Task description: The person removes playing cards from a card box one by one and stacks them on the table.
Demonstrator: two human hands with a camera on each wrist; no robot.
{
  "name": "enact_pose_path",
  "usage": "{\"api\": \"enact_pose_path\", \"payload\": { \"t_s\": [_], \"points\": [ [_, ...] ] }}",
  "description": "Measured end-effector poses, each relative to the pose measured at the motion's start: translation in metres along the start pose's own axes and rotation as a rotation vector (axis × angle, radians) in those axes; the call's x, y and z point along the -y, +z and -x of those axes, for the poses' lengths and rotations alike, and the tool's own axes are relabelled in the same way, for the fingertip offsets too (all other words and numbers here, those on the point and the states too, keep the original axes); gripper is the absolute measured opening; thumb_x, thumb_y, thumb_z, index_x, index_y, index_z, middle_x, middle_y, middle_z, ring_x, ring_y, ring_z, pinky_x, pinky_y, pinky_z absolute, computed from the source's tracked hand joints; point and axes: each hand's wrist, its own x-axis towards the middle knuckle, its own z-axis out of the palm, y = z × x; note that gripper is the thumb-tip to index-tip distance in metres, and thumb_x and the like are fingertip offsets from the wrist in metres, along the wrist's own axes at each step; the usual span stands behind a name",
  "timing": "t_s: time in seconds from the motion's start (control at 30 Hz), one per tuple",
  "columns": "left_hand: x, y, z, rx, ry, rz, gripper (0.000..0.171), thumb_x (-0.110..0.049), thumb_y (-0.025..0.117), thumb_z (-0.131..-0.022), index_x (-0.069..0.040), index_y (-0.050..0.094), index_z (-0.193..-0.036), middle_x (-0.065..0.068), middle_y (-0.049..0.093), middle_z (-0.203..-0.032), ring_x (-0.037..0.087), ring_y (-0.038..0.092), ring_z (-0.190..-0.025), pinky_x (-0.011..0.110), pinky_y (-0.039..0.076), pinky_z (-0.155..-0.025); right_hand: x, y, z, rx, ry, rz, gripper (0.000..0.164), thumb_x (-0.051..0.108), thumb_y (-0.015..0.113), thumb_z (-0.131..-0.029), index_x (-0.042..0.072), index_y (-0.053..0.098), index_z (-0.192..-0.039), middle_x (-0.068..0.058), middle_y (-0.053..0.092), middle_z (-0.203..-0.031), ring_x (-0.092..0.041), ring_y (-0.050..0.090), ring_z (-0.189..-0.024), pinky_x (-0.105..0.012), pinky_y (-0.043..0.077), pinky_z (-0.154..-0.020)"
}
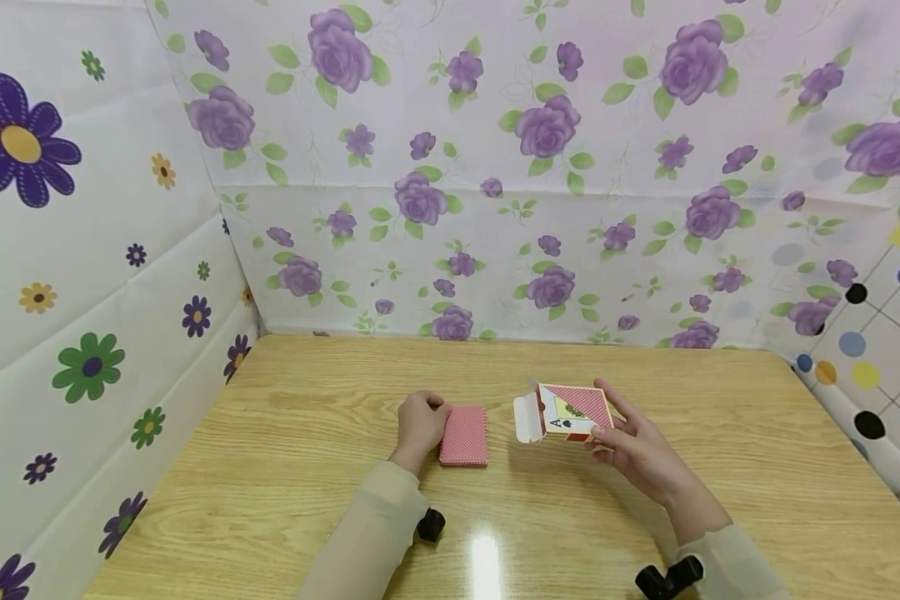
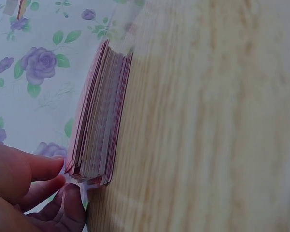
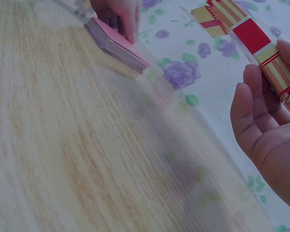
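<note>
A deck of playing cards [image 1: 464, 437] with red patterned backs lies face down on the table, its layered edges [image 2: 99, 116] showing in the left wrist view. My left hand [image 1: 422, 425] is at the deck's far left corner, thumb and curled fingers [image 2: 48, 166] against the end of the cards. How many cards those fingers take in cannot be told. Above the table to the right, my right hand [image 1: 637, 454] holds a card box [image 1: 576, 411] by its right end, thumb in front. The box shows an ace design, and its white flap [image 1: 527, 418] hangs open towards the deck.
The wooden table [image 1: 307, 392] meets a flowered cloth backdrop [image 1: 495, 250] behind. Patterned cloth walls stand on the left [image 1: 120, 275] and right [image 1: 877, 367]. Black wrist devices [image 1: 431, 525] sit at both sleeves.
</note>
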Motion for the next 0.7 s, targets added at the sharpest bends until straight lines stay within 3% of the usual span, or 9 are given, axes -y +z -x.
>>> {"api": "enact_pose_path", "payload": {
  "t_s": [0.27,0.7],
  "points": [
    [0.000,-0.005,0.002,0.017,-0.036,0.060,0.022,-0.016,0.063,-0.089,0.000,0.066,-0.104,0.012,0.064,-0.095,0.022,0.060,-0.083,0.033,0.051,-0.069,0.000,0.000,0.000,-0.010,0.011,-0.001,0.075,0.003,0.044,-0.099,0.030,-0.001,-0.153,0.000,0.062,-0.110,-0.015,0.064,-0.089,-0.030,0.055,-0.078],
    [-0.003,-0.011,0.008,0.017,-0.042,0.072,0.021,-0.016,0.063,-0.089,-0.002,0.066,-0.104,0.012,0.064,-0.099,0.024,0.058,-0.090,0.035,0.051,-0.074,0.000,-0.001,0.001,-0.026,0.020,0.008,0.075,0.004,0.044,-0.099,0.032,0.000,-0.152,0.000,0.062,-0.109,-0.014,0.063,-0.088,-0.029,0.055,-0.078]
  ]
}}
